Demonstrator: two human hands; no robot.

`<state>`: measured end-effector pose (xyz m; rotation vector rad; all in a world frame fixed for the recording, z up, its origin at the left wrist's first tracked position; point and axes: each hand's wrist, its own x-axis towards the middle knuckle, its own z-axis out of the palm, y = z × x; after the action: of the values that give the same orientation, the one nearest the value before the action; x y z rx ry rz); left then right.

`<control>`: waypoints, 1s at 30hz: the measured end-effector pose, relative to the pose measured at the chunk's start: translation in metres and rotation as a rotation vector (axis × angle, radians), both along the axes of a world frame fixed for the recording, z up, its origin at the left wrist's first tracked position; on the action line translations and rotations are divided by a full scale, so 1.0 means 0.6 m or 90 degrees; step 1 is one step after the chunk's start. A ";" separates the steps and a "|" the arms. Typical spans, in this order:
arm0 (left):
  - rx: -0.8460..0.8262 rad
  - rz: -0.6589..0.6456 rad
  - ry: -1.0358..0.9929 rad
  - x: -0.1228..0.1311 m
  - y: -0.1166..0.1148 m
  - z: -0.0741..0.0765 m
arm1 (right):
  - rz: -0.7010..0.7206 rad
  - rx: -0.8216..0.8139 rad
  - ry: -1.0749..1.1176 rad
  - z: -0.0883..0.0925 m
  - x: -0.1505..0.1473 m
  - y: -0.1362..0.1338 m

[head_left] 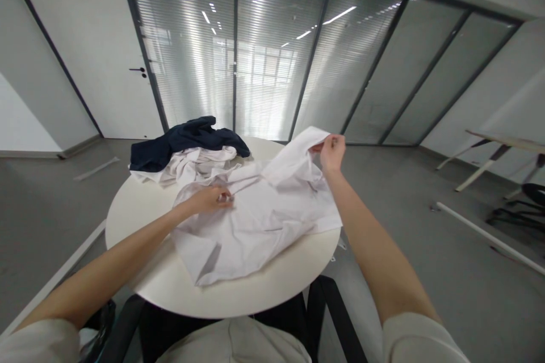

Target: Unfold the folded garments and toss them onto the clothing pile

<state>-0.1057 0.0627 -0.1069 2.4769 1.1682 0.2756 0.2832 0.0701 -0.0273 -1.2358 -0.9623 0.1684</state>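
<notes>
A white shirt [268, 221] lies spread and wrinkled over the front of a round white table [170, 283]. My right hand [333, 152] pinches a strip of it, perhaps a sleeve, and holds that part lifted at the far right. On the left side of the cloth rests my left hand [208, 199], its fingers bent and closed on a bit of the fabric. Part of the shirt's outline is lost in folds, so I cannot tell its collar from its cuffs.
Behind my left hand lie a dark navy garment [183, 142] and a crumpled white garment [196, 164] in a heap. A black chair [336, 317] stands against the near table edge. At the right are another table [506, 140] and a white bar [489, 235] on the floor.
</notes>
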 end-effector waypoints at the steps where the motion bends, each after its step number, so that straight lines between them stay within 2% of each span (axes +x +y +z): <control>1: 0.008 -0.017 0.007 -0.001 -0.003 -0.004 | -0.028 -0.033 0.039 0.007 0.030 -0.002; 4: 0.030 -0.037 0.010 0.000 -0.011 -0.009 | -0.091 -0.156 0.022 0.001 0.091 -0.026; 7: 0.055 0.003 0.007 0.005 -0.014 -0.006 | -0.124 -0.249 -0.128 -0.034 0.083 -0.060; 9: 0.072 0.028 0.035 0.009 -0.013 -0.003 | -0.037 -0.307 -0.290 -0.063 0.042 -0.078; 11: 0.077 0.042 0.058 0.011 -0.013 -0.003 | 0.151 -0.376 -0.467 -0.088 -0.012 -0.088; 13: 0.073 0.050 0.045 0.009 -0.012 -0.006 | 0.269 -0.429 -0.566 -0.109 -0.060 -0.093; 16: 0.035 0.056 0.001 -0.001 -0.006 -0.016 | 0.309 -0.462 -0.591 -0.127 -0.103 -0.098; 20: -0.027 0.045 -0.066 -0.012 0.010 -0.027 | 0.316 -0.494 -0.627 -0.128 -0.115 -0.099; 22: -0.013 0.040 -0.074 -0.014 0.017 -0.029 | 0.289 -0.432 -0.585 -0.118 -0.105 -0.098; 25: 0.061 0.038 -0.056 -0.014 0.020 -0.021 | 0.173 -0.239 -0.393 -0.084 -0.055 -0.096; 28: 0.121 0.062 -0.077 -0.017 0.015 -0.001 | -0.029 -0.070 -0.172 -0.037 0.045 -0.114; 30: 0.137 0.098 -0.113 -0.021 0.011 0.017 | -0.185 -0.015 -0.067 -0.008 0.124 -0.143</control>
<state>-0.1184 0.0690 -0.0966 2.4821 1.3147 0.6828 0.3577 -0.0158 -0.0322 -1.4020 -0.8615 -0.1151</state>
